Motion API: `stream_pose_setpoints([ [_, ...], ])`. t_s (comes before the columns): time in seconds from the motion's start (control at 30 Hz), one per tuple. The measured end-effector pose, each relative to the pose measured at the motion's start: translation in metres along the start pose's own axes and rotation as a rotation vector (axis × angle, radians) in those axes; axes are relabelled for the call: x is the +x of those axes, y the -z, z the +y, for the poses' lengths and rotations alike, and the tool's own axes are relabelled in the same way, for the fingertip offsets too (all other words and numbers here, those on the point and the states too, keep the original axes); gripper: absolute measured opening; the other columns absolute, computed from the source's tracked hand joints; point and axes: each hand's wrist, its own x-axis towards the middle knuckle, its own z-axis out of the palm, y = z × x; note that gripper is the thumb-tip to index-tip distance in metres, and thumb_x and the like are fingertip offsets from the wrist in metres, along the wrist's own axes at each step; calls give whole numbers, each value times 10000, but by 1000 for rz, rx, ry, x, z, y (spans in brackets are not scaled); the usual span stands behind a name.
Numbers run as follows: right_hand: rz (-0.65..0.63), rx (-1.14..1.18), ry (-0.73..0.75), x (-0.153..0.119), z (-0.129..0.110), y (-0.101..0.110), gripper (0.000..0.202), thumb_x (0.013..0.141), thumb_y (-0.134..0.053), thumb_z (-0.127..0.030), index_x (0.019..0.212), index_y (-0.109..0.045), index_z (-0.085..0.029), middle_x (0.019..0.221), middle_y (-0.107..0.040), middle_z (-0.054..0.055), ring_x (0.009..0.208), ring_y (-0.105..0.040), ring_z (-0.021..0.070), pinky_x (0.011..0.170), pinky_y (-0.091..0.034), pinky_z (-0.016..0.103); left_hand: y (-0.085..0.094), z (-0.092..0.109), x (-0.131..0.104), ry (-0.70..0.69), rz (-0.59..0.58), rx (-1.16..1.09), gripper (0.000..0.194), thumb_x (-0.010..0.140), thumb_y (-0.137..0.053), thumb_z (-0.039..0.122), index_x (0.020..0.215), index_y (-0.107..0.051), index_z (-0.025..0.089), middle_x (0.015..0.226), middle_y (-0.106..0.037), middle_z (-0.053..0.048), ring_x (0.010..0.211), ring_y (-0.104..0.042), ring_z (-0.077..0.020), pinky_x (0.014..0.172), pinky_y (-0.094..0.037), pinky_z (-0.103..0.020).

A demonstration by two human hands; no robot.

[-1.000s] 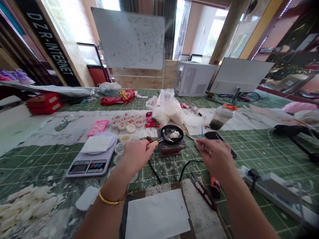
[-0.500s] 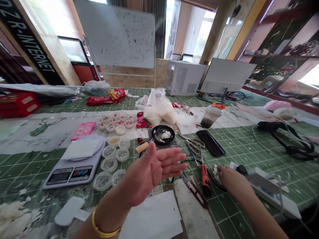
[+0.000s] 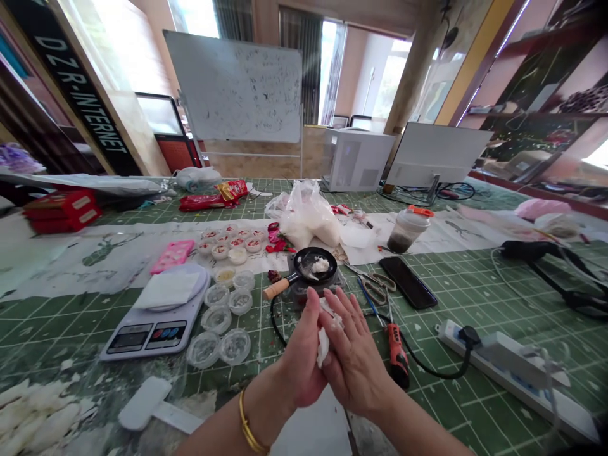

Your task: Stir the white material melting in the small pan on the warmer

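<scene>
Green gridded matting covers the counter [image 3: 475, 285], spattered with white flecks, with a whiteboard [image 3: 240, 88] standing at twelve o'clock behind it. At nine o'clock sits a digital scale [image 3: 152, 326] with a white sheet on its pan, and just to its right lies a cluster of clear shallow cups [image 3: 221, 316]. Near the middle, the left hand [image 3: 301, 361] and right hand [image 3: 354, 361] meet palm to palm, fingers pressed together and pointing toward twelve o'clock, with a white lump [image 3: 323, 345] squeezed between them. Just beyond the fingertips, a small black pan [image 3: 314, 263] with a wooden handle rests on a little burner and holds more white material. At two o'clock from the hands lie scissors [image 3: 375, 286] and a dark phone [image 3: 409, 290]; an orange-handled tool [image 3: 396, 351] lies just beside the right hand. A white power strip [image 3: 517, 367] sits at three o'clock.
</scene>
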Motion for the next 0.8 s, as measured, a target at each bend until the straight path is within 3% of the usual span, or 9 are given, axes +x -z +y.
stream_pose_setpoints([
  [0.1,23,156,-182,10,16,-4,325,869,-312,-268,1034,-568,-155,1025,-621,118,1004,-557,224,882,-431,417,-1,-2,-1,-81,-83,115,749,797,-257,702,1314,-435,190,1281,-533,-113,1249,-419,-252,1059,-276,-408],
  [0.2,-59,347,-432,15,41,10,386,900,-261,-341,692,-545,-181,622,-564,15,578,-519,127,565,-437,258,-2,3,-6,-51,-225,258,833,766,-216,740,1364,-372,183,1400,-404,-124,1335,-284,-259,1099,-169,-424],
  [0.33,101,525,-741,11,63,29,402,871,-300,-437,690,-553,-182,582,-568,14,541,-520,142,518,-427,263,-6,16,-16,-23,-344,218,855,757,-97,760,1384,-344,233,1487,-253,-78,1370,-191,-276,1102,-113,-478],
  [0.47,223,791,-769,1,40,25,328,820,-405,-480,925,-569,-217,781,-642,56,676,-600,189,607,-488,311,-10,9,-16,-294,-335,199,789,763,-38,748,1393,-290,346,1506,-201,21,1379,-169,-256,1118,-96,-478],
  [0.57,296,774,-786,0,15,16,354,840,-377,-493,991,-543,-220,666,-591,29,571,-557,166,510,-457,283,-11,-8,-14,-337,-345,608,731,794,-91,716,1409,-236,348,1520,-26,93,1396,-3,-221,1135,-57,-414],
  [0.63,265,769,-811,6,12,16,324,817,-444,-508,824,-560,-205,570,-536,-1,477,-490,131,433,-404,250,-12,-14,-16,-359,-345,804,773,735,-423,699,1369,-373,260,1513,52,85,1353,196,-261,1123,64,-390],
  [0.67,249,763,-828,9,15,19,331,796,-485,-516,742,-553,-196,544,-522,-7,460,-473,121,421,-390,242,-12,-15,-17,-399,-352,971,804,724,-442,698,1376,-361,236,1517,46,64,1331,236,-283,1114,78,-420],
  [0.73,262,742,-889,16,25,28,366,760,-534,-536,669,-553,-181,532,-542,1,470,-493,127,440,-404,249,-10,-14,-18,-497,-388,1262,809,759,-389,686,1418,-253,236,1527,6,26,1335,207,-307,1112,30,-470],
  [0.8,404,712,-951,18,32,34,398,769,-515,-558,723,-602,-173,587,-607,29,537,-562,159,508,-455,278,-4,-13,-14,-670,-353,1488,780,808,-326,652,1448,-100,268,1531,23,-3,1364,109,-310,1117,-34,-487],
])
